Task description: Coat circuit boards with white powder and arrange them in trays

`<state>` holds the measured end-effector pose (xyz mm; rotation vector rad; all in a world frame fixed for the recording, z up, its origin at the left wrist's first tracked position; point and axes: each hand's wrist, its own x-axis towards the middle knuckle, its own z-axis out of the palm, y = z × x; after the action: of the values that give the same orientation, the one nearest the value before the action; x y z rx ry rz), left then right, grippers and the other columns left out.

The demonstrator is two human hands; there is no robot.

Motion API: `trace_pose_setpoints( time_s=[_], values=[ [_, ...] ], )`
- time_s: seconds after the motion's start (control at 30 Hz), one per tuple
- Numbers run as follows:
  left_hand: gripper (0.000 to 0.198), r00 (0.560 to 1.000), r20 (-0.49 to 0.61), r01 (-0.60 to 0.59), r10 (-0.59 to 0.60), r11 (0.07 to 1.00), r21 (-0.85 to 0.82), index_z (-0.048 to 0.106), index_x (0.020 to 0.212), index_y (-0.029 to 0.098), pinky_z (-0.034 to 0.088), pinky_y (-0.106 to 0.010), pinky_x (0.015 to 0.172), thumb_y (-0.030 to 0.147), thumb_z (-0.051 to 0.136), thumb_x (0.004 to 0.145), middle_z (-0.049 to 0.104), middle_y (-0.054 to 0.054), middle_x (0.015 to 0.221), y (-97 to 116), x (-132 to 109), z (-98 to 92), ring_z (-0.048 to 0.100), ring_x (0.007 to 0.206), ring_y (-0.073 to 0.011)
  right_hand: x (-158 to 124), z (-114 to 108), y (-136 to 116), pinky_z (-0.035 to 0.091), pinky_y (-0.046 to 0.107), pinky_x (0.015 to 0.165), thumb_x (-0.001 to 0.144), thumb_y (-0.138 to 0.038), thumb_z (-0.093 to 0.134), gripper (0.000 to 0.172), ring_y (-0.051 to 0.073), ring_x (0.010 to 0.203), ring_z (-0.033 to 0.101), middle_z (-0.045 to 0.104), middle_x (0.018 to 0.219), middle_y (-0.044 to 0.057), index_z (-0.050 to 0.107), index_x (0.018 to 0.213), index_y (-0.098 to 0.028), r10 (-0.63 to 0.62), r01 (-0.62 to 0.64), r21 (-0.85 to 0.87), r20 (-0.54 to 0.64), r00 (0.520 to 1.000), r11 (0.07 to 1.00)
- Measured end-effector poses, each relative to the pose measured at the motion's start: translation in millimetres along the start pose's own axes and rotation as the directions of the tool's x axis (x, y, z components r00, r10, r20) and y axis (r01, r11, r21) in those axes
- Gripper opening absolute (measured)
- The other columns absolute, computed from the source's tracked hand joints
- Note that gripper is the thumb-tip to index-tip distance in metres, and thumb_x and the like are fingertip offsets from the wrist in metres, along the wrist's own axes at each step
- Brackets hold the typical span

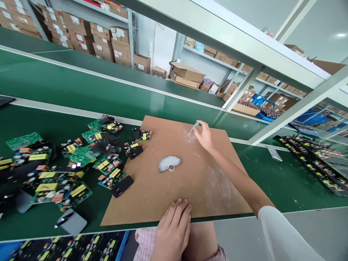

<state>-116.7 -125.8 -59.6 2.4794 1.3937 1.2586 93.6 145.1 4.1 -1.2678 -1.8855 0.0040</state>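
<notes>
My right hand (203, 136) reaches over the far part of a brown board (152, 195). Its thumb and fingers pinch a small, thin, greyish piece (193, 127), too blurred to name, above a pale dusty patch. Near the board's front edge rests my left hand (175, 226), fingers side by side and lying on the edge, with nothing visible in it. Between the hands, a grey speckled half-disc (169, 163) with a small ring at its straight side lies flat on the board.
Several green circuit boards (84, 156) with yellow and orange parts are heaped left; a few overlap the brown board. A black flat piece (123, 186) lies at its left edge. Trays of circuit boards (312, 163) stand right. A metal frame post (243, 88) rises behind.
</notes>
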Motion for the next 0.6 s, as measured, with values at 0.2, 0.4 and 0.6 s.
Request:
trace_pose_setpoints(
  time_s=[0.2,0.4,0.6],
  values=[
    [0.03,0.997,0.027,-0.072,0.071,0.997,0.036,0.061,0.113,0.019,0.044,-0.032,0.096,0.019,0.045,0.088,0.064,-0.005,0.116,-4,0,-0.9,0.056,0.11,-0.0199,-3,2,2,0.038,0.041,0.1,0.088,-0.034,0.046,0.034,0.024,0.116,0.043,0.051,0.119,0.009,0.044,0.121,-0.022,-0.055,0.056,-0.046,0.026,0.998,0.997],
    [0.029,1.0,0.014,0.004,-0.004,1.0,0.002,0.061,0.113,0.02,0.04,-0.032,0.099,0.018,0.043,0.09,0.064,-0.004,0.116,0,-1,0.5,0.054,0.112,-0.0187,-8,-4,2,0.036,0.043,0.103,0.091,-0.032,0.043,0.037,0.024,0.121,0.041,0.049,0.127,0.008,0.042,0.126,-0.022,-0.098,0.107,-0.074,0.107,0.989,0.992],
    [0.029,0.999,0.009,-0.044,0.044,0.999,0.023,0.061,0.113,0.02,0.041,-0.032,0.097,0.019,0.044,0.089,0.063,-0.004,0.117,-2,-1,1.5,0.055,0.111,-0.0196,-9,-8,0,0.032,0.043,0.106,0.09,-0.029,0.045,0.037,0.023,0.121,0.041,0.049,0.128,0.006,0.043,0.126,-0.024,-0.143,0.153,-0.071,0.125,0.982,0.986]
  ],
)
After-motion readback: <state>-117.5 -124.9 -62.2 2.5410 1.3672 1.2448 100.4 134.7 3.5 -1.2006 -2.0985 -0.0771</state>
